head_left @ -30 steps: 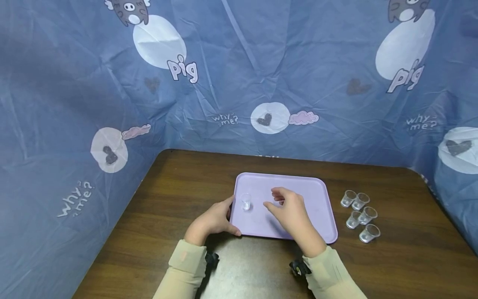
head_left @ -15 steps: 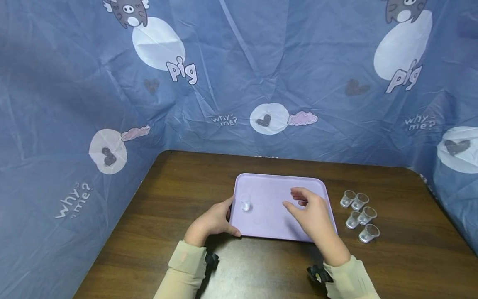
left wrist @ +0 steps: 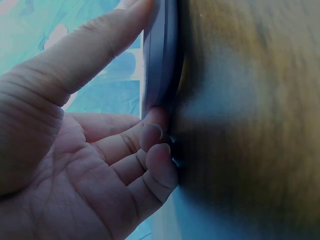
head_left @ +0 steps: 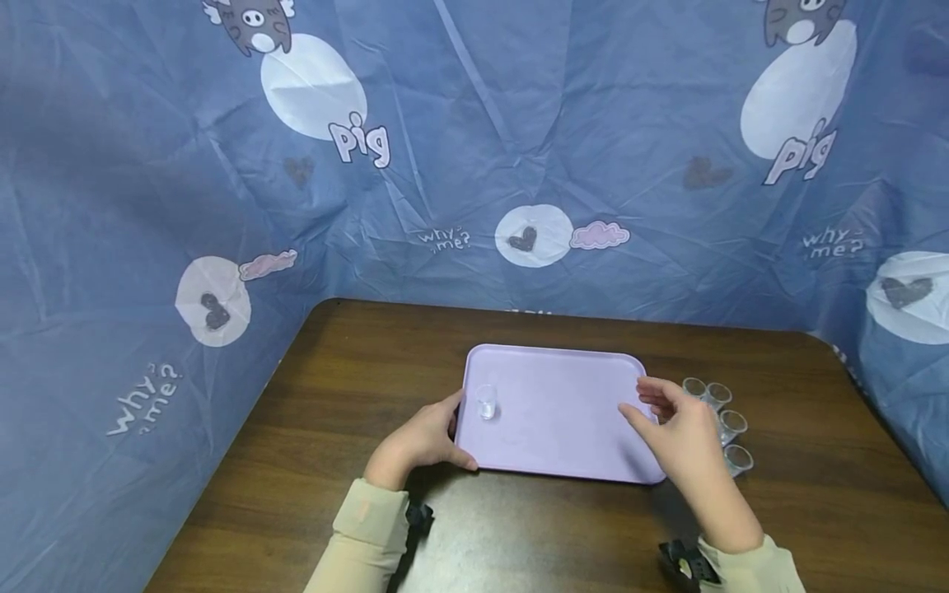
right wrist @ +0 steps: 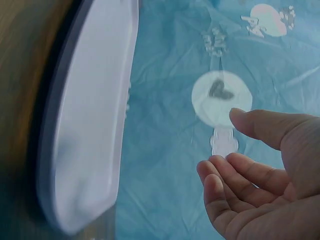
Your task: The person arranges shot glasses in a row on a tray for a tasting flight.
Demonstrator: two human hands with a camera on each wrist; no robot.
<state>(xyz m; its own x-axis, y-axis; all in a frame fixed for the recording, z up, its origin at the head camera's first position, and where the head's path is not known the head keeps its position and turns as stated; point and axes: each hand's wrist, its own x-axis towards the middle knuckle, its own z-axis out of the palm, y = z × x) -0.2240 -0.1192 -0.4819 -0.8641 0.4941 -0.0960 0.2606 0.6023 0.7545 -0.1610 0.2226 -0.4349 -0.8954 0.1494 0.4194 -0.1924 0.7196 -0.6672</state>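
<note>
So I'm holding the lilac tray (head_left: 563,412) by its left edge with my left hand (head_left: 423,441), thumb on top of the rim and fingertips (left wrist: 155,135) tucked under it, pinching it so it doesn't skate on the wooden table (head_left: 356,395). One clear plastic cup (head_left: 486,401) is standing upright on the tray, near that left edge.

My right hand (head_left: 678,428) is hovering over the tray's right edge, fingers loosely spread and holding nothing, just beside the cluster of small clear cups (head_left: 722,424) sitting on the table off that edge.

My guess at the trick here: pinch one cup by its wall from above, the nearest one, without bumping its neighbours, since they're touching each other and look tippy. My hand is partly covering them in the head view. The blue cartoon-pig sheet (head_left: 474,148) is hanging behind the table, well out of the way.
</note>
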